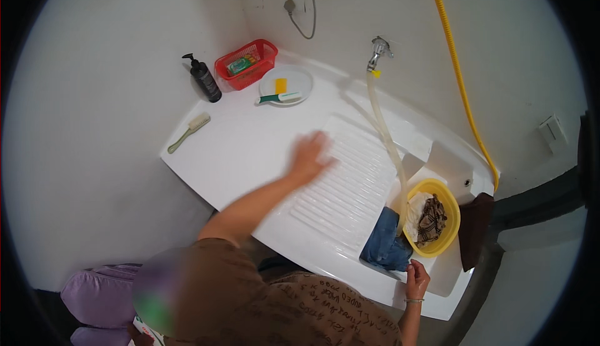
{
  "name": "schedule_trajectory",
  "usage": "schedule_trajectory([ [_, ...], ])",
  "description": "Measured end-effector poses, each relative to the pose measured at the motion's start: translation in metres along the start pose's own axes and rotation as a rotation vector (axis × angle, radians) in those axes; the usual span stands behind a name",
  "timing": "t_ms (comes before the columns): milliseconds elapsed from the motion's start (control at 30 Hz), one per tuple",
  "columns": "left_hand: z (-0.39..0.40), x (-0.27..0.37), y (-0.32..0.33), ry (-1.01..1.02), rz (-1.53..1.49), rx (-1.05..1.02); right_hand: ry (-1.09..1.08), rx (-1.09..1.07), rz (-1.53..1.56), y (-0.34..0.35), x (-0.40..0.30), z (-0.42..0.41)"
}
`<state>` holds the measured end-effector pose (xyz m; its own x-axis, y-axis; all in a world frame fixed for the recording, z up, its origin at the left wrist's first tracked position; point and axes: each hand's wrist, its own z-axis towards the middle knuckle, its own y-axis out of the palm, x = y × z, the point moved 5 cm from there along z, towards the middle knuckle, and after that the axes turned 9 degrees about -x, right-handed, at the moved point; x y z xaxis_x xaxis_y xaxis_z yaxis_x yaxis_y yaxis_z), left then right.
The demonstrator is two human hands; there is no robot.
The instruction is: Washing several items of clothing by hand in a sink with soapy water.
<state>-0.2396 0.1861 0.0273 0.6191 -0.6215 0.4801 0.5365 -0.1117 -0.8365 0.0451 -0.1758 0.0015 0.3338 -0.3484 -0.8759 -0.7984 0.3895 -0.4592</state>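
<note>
My left hand (309, 157) is over the upper left part of the ribbed washboard (342, 186) of a white laundry sink. It is blurred, its fingers look apart, and I see nothing in it. Down at the basin's front edge, my right hand (417, 278), with a bangle at the wrist, pinches the lower corner of a blue denim garment (385, 243). The denim lies bunched in the basin beside the washboard. Next to it a yellow plastic basin (454, 224) holds a white cloth (415, 214) and a brown checked cloth (432, 221).
A clear hose (386, 135) runs from the wall tap (378, 55) into the basin. A dark cloth (476, 233) hangs over the right edge. Leftward are a pump bottle (205, 79), red basket (246, 64), white lid-like dish (300, 81) with a green-handled brush (279, 97), and another brush (190, 132).
</note>
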Motion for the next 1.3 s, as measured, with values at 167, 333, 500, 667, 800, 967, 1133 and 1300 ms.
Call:
schedule_trajectory([
  [167, -0.114, -0.201, -0.116, -0.768, 0.48, -0.064, -0.028, -0.041, -0.079, 0.008, -0.001, 0.003],
  [333, -0.092, -0.146, -0.075, -0.498, 0.457, -0.148, -0.064, -0.085, -0.166, 0.02, -0.008, 0.011],
  [500, -0.056, 0.041, 0.044, 0.008, 0.196, -0.32, -0.076, -0.11, -0.17, 0.038, -0.031, 0.027],
  [667, -0.049, 0.106, 0.063, 0.166, 0.026, -0.291, -0.076, -0.098, -0.113, 0.025, -0.042, 0.033],
  [800, -0.077, 0.047, 0.032, -0.006, 0.244, -0.401, -0.069, -0.087, -0.259, -0.01, -0.017, 0.052],
  [967, -0.063, 0.105, 0.068, 0.07, 0.327, -0.498, -0.093, 0.059, -0.536, -0.054, 0.036, 0.107],
  [1133, -0.055, 0.191, 0.121, 0.262, 0.21, -0.624, -0.083, -0.437, -0.656, 0.011, 0.074, 0.151],
  [1300, -0.082, 0.231, 0.175, 0.417, 0.245, -0.905, -0.084, -0.328, -1.195, 0.025, 0.079, 0.175],
])
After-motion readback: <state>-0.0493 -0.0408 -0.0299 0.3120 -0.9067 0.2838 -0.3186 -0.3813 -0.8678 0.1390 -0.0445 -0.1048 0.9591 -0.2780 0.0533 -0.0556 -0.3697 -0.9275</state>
